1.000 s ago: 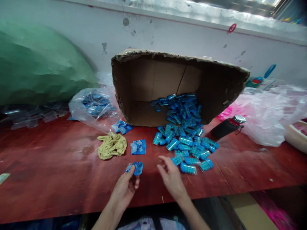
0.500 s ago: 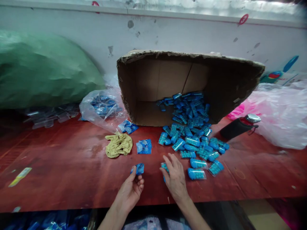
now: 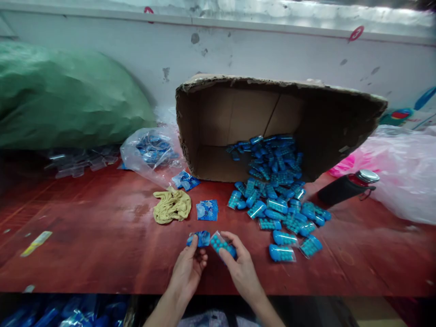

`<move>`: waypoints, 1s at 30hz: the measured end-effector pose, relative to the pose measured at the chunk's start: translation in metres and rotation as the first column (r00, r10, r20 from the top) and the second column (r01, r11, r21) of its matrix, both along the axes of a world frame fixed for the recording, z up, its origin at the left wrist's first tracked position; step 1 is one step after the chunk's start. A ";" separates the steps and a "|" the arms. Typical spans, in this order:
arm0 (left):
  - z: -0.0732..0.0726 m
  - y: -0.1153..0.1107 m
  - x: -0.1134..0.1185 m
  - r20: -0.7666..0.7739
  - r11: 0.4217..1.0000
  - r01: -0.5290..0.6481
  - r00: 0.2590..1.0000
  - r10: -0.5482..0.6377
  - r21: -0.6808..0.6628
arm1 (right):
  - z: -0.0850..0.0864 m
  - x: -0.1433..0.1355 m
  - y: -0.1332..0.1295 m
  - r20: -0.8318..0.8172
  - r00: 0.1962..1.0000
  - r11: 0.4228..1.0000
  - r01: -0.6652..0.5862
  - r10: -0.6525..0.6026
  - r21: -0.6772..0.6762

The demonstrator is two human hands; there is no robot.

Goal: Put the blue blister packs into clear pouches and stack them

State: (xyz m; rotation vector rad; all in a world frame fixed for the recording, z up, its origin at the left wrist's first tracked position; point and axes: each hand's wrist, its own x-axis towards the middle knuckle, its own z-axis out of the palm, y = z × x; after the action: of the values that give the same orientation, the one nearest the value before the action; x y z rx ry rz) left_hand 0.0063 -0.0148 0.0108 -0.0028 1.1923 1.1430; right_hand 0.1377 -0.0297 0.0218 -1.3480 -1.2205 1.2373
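Red table point(image 3: 112, 259), cropped green sack point(image 3: 68, 100), right grip point(image 3: 241, 265) partly covering capsule point(image 3: 217, 241)

Blue printed packet point(image 3: 203, 239): lower center of frame, held, flat, thin, slightly creased. Container point(image 3: 217, 242): just right of it, held tilted, clear end upper left, blue end lower right, turquoise beads inside. Can't tell if they touch.
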 end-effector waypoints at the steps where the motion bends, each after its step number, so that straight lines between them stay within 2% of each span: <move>1: 0.000 0.000 0.000 0.002 1.000 -0.002 1.000 0.002 0.011 | 0.002 -0.002 0.000 -0.027 1.000 1.000 -0.008 0.008 0.006; 11: -0.006 -0.001 -0.006 -0.001 0.990 0.049 0.999 -0.049 0.129 | 0.007 -0.006 0.000 0.046 0.995 0.977 -0.098 0.091 0.187; 17: -0.005 0.000 -0.008 -0.035 0.975 0.017 0.999 -0.009 0.221 | 0.009 -0.007 0.000 0.076 0.992 0.971 -0.117 0.103 0.207; 24: -0.004 0.001 -0.010 -0.067 0.971 0.055 0.997 -0.040 0.231 | 0.012 -0.005 -0.002 0.246 0.955 0.934 -0.233 0.167 0.271; 26: -0.005 0.000 -0.010 -0.103 0.968 0.062 0.994 -0.038 0.241 | 0.007 -0.006 0.000 0.161 0.974 0.961 -0.192 0.161 0.199; 28: -0.006 0.000 -0.009 -0.175 0.966 0.065 0.984 -0.021 0.249 | 0.000 -0.010 0.001 0.011 0.994 0.994 -0.105 0.105 0.017; 30: -0.007 0.000 -0.007 -0.216 0.968 0.064 0.976 -0.010 0.244 | -0.008 -0.015 0.002 -0.099 0.995 0.990 -0.032 0.018 -0.140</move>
State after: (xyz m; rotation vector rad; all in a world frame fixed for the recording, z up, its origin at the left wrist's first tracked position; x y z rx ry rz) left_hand -0.0009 -0.0153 0.0042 0.3411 1.2218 1.2776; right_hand 0.1229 -0.0278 0.0139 -1.3607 -1.1022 1.4135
